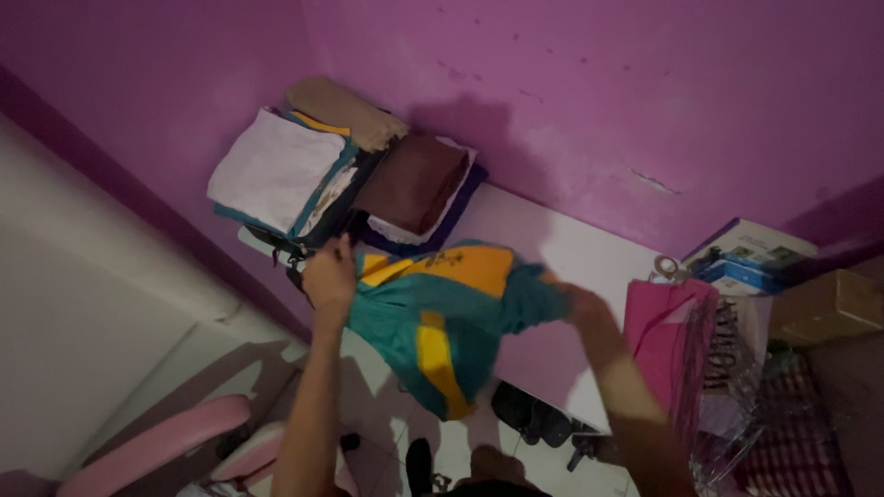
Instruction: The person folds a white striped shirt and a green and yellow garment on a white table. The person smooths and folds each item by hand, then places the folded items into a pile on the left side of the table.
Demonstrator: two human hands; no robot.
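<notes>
- The left hand (330, 274) is closed on one upper edge of a teal and yellow garment (440, 317), holding it up above the white table (589, 248).
- The right hand (582, 304) grips the garment's opposite side; its fingers are blurred and partly hidden by cloth.
- The garment stretches between both hands and hangs below them, over the table's front edge.
- Just beyond the left hand, folded clothes (341, 175) sit stacked in the table's corner against the purple wall (599, 101).
- A pink bag (668, 336) stands just beside the right hand.
</notes>
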